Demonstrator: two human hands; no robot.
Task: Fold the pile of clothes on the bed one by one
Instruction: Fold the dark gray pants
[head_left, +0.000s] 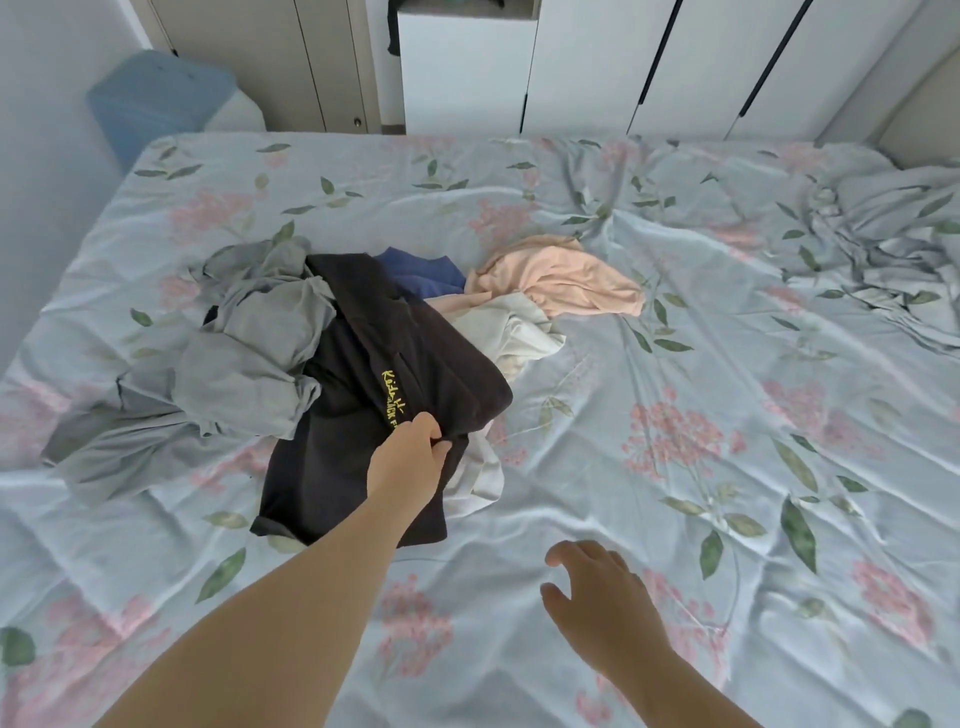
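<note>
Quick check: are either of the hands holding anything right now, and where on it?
The left hand pinches the black garment at a fold beside its yellow lettering. The right hand holds nothing.

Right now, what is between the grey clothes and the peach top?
The black garment with yellow letters, and a blue garment just behind it, as the head view shows.

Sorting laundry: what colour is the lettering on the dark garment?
Yellow lettering on the dark garment; shows best in the head view.
</note>
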